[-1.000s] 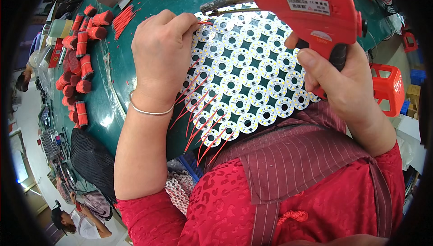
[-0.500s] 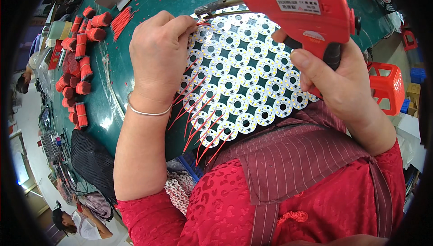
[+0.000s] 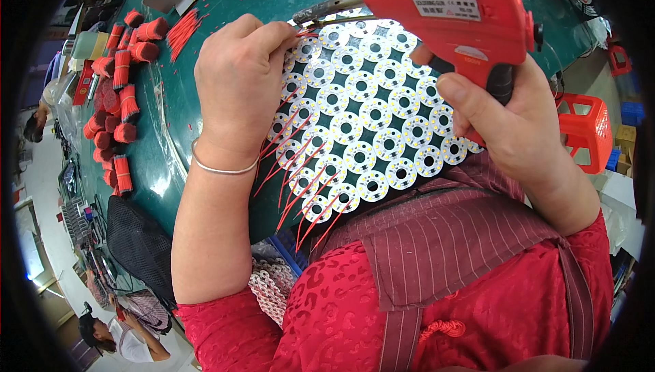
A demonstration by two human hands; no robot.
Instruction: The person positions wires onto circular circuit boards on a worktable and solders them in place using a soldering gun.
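Note:
My right hand (image 3: 495, 102) grips a red and black soldering gun (image 3: 443, 21) by its handle. The gun's metal tip reaches left to the upper left corner of a sheet of round white LED boards (image 3: 359, 156), close to my left fingertips. Pinched shut in my left hand (image 3: 242, 72) is a red wire (image 3: 308, 34), its end at a board near the tip; my fingers partly hide it. Several red wires (image 3: 293, 191) stick out from the boards along the sheet's left edge. Each ring-shaped board carries small yellow LEDs around a central hole.
Bundles of red wire (image 3: 126, 109) are stacked at the left of the green table (image 3: 225, 7), with a loose pile of red wires (image 3: 183, 34) beside them. A red plastic stool (image 3: 585, 133) stands at right. Another person (image 3: 123, 338) is at lower left.
The soldering gun and my right hand have shifted very slightly left. My left hand stays almost in place, still pinching at the same corner of the sheet.

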